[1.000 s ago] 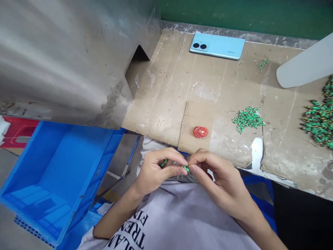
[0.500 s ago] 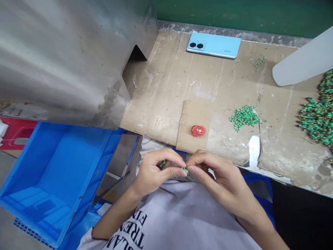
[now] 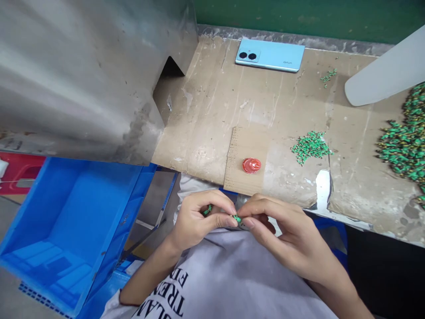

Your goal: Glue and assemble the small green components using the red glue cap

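Above my lap, in front of the table edge, my left hand (image 3: 202, 217) pinches a small green piece (image 3: 237, 218) between thumb and forefinger. More small green pieces (image 3: 207, 209) show inside the curl of its fingers. My right hand (image 3: 279, 226) is close beside the pinched piece, its thumb and forefinger slightly apart with nothing visible between them. Beyond my hands, a small red dish (image 3: 251, 165) rests on a cardboard patch (image 3: 245, 144). To its right lies a small heap of green pieces (image 3: 310, 147).
A large heap of green and yellowish pieces (image 3: 401, 148) covers the table's right side. A white cylindrical object (image 3: 381, 79) and a light blue phone (image 3: 270, 55) are farther back. On the left are a metal housing (image 3: 83, 79) and a blue crate (image 3: 76, 212).
My right thumb and forefinger have parted and drawn slightly back from the green piece. My left hand keeps its pinch. The view has shifted a little.
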A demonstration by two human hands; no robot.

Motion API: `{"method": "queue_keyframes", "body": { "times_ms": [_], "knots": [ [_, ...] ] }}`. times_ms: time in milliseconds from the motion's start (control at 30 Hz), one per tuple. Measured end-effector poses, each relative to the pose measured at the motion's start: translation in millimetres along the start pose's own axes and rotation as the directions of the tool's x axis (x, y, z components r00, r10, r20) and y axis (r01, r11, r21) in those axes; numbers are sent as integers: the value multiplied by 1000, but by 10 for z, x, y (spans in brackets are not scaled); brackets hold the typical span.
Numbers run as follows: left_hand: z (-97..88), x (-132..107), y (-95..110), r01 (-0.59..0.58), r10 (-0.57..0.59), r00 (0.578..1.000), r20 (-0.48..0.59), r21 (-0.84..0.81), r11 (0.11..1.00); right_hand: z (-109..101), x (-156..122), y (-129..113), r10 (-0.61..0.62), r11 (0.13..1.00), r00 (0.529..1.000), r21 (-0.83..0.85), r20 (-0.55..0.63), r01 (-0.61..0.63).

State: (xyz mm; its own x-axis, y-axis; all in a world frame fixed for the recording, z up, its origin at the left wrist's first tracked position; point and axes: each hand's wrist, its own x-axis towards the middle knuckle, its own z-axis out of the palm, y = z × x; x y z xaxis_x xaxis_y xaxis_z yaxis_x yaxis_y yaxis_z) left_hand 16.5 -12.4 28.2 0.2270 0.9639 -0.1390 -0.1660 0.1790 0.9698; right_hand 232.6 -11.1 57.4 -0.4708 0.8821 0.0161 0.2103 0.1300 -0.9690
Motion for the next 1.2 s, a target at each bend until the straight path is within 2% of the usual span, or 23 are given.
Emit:
{"method": "queue_keyframes", "body": {
  "times_ms": [100,333,500,667,767,1033,1200],
  "knots": [
    [12,5,16,16,-16,1000,-8,-2,1000,1,-20,7,5,1000,1000,-1,4,-5],
    [56,-9,17,-52,50,998,-49,-37,998,60,-20,3,-9,999,999,49,-35,11],
    [45,-35,-36,-144,144,988,-49,-2,990,151,-80,34,-4,994,988,106,-156,21],
    [71,-63,-75,-108,113,986,-123,45,993,166,-115,24,-15,999,983,45,-181,23],
    [104,-52,-73,-180,182,972,-150,27,983,154,-115,17,-19,999,984,43,-178,27],
    [121,24,-89,-428,427,903,-52,-19,904,135,-96,32,-74,994,985,71,-156,86],
    [123,25,-103,-430,430,903,-14,-71,900,128,-94,42,-104,990,987,81,-126,115]
  ]
}}
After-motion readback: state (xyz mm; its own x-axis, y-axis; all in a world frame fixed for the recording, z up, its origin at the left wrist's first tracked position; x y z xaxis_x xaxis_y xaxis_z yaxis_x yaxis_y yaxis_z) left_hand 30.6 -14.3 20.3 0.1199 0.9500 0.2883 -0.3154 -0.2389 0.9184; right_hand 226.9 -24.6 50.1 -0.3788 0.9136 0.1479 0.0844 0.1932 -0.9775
